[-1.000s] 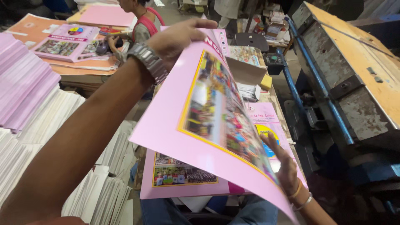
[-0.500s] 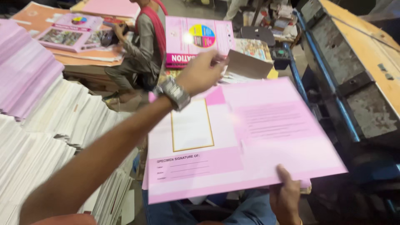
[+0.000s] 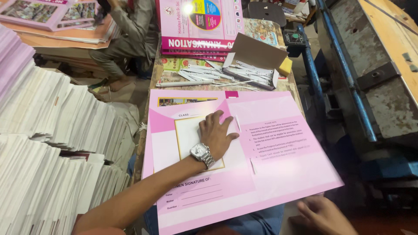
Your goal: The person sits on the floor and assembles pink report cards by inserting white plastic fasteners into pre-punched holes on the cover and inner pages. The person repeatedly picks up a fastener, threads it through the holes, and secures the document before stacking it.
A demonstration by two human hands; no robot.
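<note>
The left arm stretches from seven o'clock toward the centre, bare, with a silver watch [image 3: 201, 153] on the wrist. The left hand [image 3: 216, 135] lies palm down, fingers loosely spread and pointing to one o'clock. The right hand [image 3: 324, 215] sits at five o'clock, fingers open and slightly curled.

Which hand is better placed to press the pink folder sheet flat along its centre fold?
Left, probably. The left hand already lies palm-down on the pink folder sheet, beside the centre fold. The right hand sits off the sheet's lower right edge.
</note>
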